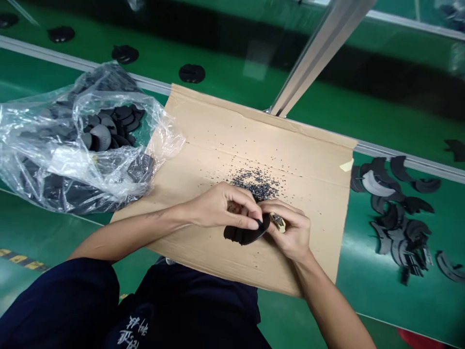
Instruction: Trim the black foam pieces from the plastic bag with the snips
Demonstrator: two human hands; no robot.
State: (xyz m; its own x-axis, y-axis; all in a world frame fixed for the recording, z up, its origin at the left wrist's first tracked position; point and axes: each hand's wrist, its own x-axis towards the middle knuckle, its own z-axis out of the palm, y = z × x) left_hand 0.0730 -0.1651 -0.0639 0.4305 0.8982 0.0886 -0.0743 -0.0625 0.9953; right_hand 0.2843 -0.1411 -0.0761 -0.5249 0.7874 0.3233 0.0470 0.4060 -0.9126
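My left hand (232, 208) pinches a flat, rounded black piece (247, 235) between thumb and fingers, tilted above the cardboard sheet (203, 118). At the piece's right edge, my right hand (290, 228) is closed around a small tool with a yellowish body and a metal part (278, 222). The rest of this tool is hidden in the palm, so its exact kind cannot be made out. Just beyond both hands lies a scattered heap of tiny black scraps (256, 184) on the cardboard.
A clear plastic bag (109, 177) of black discs (101, 138) stands at left. Curved black pieces (399, 223) lie piled on the green table (385, 300) at right. Behind a metal rail (152, 85), several black pieces (192, 73) rest on a green surface; a post (316, 58) rises there.
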